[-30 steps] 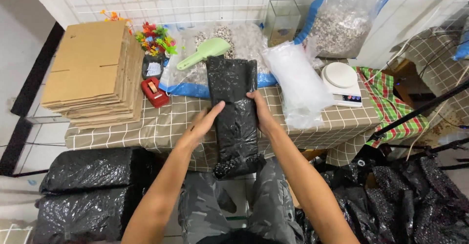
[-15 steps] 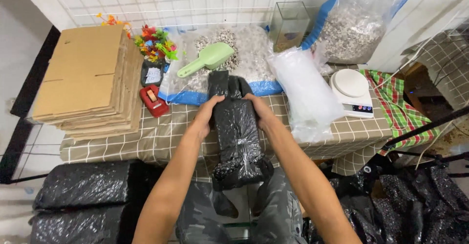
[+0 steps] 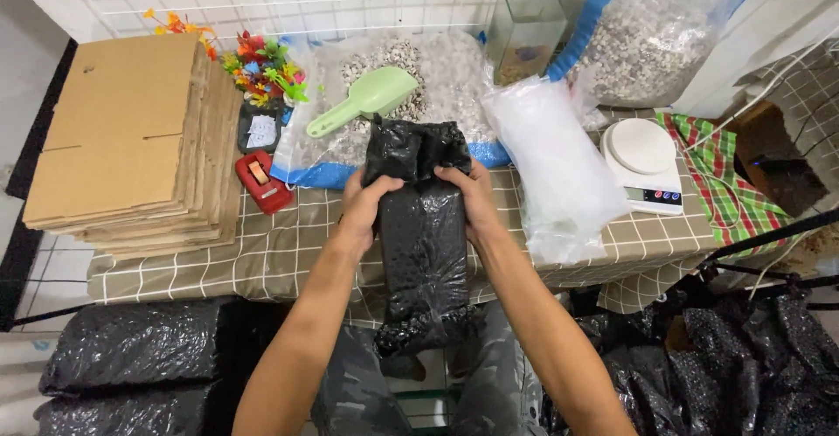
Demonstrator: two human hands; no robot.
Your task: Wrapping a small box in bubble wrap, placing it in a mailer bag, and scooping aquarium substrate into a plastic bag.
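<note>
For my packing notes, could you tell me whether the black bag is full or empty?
Full: the black bag bulges, lumpy and firm, between both hands, its slack top bunched above them.

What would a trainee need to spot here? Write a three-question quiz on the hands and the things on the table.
1. True or false: both hands grip the black bag near its top.
2. What lies on the gravel behind the bag? A) green scoop B) red tape dispenser C) white scale
3. Fill in: the stack of flat cardboard boxes sits at the table's ___ end in the picture.

Key
1. True: the left hand and right hand clasp it from either side.
2. A: the green scoop.
3. Left: the cardboard boxes lie opposite the white scale.
</note>
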